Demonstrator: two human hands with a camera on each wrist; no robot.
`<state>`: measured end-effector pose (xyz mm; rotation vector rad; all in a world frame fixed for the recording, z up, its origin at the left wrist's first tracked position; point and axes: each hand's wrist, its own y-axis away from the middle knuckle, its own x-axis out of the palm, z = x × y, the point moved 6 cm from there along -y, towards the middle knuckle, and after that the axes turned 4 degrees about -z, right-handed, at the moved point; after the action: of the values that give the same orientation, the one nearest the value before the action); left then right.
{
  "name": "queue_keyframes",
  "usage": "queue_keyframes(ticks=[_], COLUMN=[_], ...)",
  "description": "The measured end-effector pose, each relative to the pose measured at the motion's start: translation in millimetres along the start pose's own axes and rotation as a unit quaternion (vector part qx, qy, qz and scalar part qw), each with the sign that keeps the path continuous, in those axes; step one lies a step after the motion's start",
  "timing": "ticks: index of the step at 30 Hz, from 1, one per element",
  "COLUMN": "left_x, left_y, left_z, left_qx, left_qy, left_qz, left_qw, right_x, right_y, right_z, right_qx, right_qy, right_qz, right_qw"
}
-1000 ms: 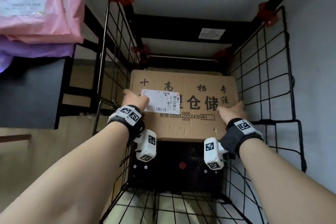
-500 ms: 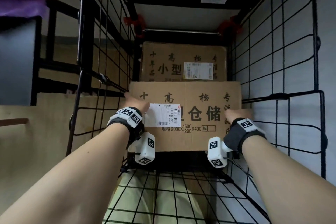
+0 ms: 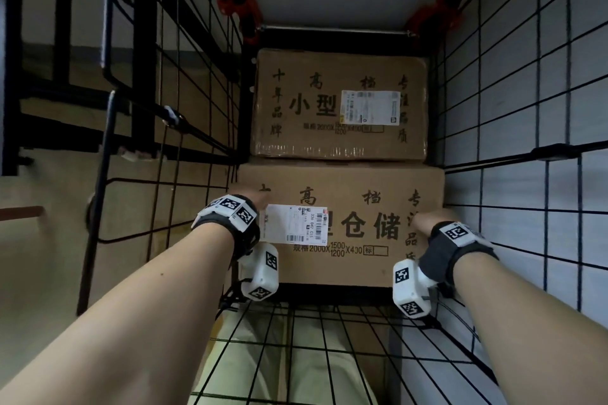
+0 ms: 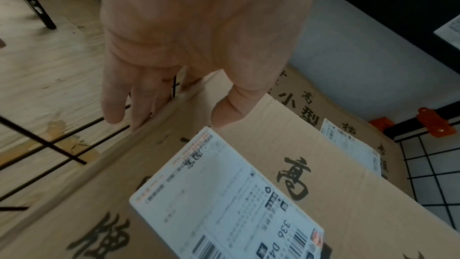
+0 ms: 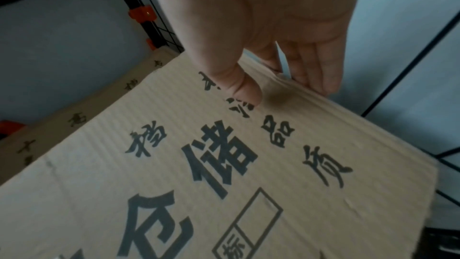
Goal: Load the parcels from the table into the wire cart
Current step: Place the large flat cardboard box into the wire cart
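Left hand: your left hand (image 4: 199, 32) grips the near brown cardboard box (image 3: 339, 227) at its left edge — thumb on top, fingers down the side.
Right hand: your right hand (image 5: 268, 23) clamps the right edge likewise.
Box: inside the black wire cart (image 3: 526, 115) — just before a second brown cardboard box (image 3: 339, 105).
Label: white shipping label (image 3: 296, 228) beside your left wrist.

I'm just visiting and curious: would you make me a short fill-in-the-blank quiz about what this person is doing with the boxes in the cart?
1. The near cardboard box is held by ____ hands.
2. The white shipping label on it lies nearest the ____ hand.
3. A second cardboard box already sits in the wire cart, ____ the held one as the head camera sees it.
4. On the right hand, the ____ presses the box's printed face while the fingers wrap its side edge.

Missing words: both; left; beyond; thumb
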<state>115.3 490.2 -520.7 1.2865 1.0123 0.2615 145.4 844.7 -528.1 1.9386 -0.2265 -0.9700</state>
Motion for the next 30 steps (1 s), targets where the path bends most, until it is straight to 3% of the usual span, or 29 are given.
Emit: queue_keyframes(ticks=[3,6,8,12,20,30], left_x=[8,4,2,5,16,26], left_y=[-17,-16,-22,-34,-58,-63], left_z=[10,1,-8,-12,-11,-13], left_qx=[-0.020,-0.021,-0.007,-0.016,-0.040,-0.051], left_qy=[-0.052,-0.002,-0.006,-0.017,0.054,0.098], left_qz=[0.008,0.001,0.006,0.018,0.000,0.030], left_qw=[0.998,1.000,1.000,1.000,0.998,0.993], right_x=[1,14,23,-3,8,8], right_y=[13,-38,-71,-3,-21,-26], right_z=[6,1,-3,21,22,25], right_qx=[-0.011,-0.012,-0.011,0.004,-0.003,-0.001], right_qy=[0.012,-0.035,-0.002,-0.008,-0.043,-0.063], right_qz=[0.016,0.005,0.007,0.014,0.022,0.021], right_qw=[1.000,0.999,1.000,1.000,0.999,0.998])
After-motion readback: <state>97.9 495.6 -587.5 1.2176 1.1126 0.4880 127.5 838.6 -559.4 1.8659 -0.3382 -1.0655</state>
